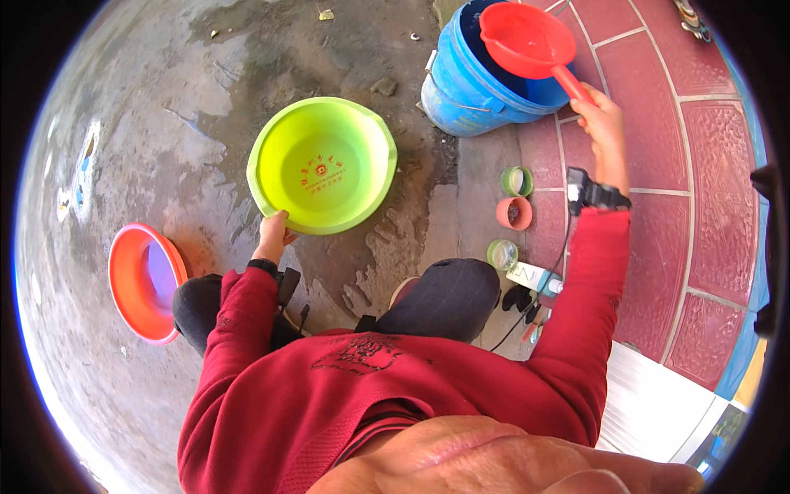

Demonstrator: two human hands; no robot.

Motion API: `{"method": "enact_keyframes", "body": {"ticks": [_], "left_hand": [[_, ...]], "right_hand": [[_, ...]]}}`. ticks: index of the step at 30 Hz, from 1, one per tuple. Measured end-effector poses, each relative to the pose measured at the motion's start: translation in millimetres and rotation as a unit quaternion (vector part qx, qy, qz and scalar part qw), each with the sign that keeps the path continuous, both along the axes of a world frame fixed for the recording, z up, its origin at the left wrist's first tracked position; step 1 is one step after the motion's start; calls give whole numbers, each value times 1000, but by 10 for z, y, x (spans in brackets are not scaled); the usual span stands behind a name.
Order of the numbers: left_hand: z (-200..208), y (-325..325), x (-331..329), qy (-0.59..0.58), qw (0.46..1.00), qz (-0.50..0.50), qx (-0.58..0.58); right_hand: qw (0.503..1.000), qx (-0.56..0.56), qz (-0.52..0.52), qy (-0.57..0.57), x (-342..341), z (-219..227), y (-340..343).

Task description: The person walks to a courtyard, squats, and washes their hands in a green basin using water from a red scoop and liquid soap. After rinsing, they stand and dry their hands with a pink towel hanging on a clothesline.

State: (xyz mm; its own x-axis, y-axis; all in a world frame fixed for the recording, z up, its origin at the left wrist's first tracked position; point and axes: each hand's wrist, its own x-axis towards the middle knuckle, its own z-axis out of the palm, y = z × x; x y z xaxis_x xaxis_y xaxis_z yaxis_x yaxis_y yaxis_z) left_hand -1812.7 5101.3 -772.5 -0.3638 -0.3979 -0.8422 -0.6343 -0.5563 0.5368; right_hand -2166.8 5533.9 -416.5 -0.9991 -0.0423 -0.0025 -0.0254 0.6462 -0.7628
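My left hand (274, 235) is closed on the near rim of a lime-green plastic basin (370, 185), which has red print on its bottom. At the upper right, my right hand (603, 119) grips the handle of a red water ladle (527, 41). The ladle's bowl is over the mouth of a blue bucket (461, 90). How full the bucket is cannot be made out behind the ladle. Whether the ladle holds water is hard to tell.
An orange-red basin (119, 284) stands at the left on wet concrete (206, 189). Along the red tiled step (650, 230) are a green-rimmed cup (517, 179), a small terracotta pot (513, 213), a clear glass (502, 254), a white bottle (531, 277) and a black glove (518, 298).
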Motion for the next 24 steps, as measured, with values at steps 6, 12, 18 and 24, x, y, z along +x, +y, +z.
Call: {"method": "enact_keyframes", "body": {"ticks": [6,12,18,24], "left_hand": [[-243,48,91,-102,990,-82,-54],[-156,-13,-37,-143,891,-173,-395],[28,-32,-89,-135,903,-199,-357],[-82,-33,-7,-108,909,-204,-347]], "right_hand": [[998,-46,49,-16,629,274,-126],[986,-92,117,-71,1213,-180,-440],[976,12,196,-97,1500,-813,-863],[891,316,306,113,1606,-1151,-1060]]}}
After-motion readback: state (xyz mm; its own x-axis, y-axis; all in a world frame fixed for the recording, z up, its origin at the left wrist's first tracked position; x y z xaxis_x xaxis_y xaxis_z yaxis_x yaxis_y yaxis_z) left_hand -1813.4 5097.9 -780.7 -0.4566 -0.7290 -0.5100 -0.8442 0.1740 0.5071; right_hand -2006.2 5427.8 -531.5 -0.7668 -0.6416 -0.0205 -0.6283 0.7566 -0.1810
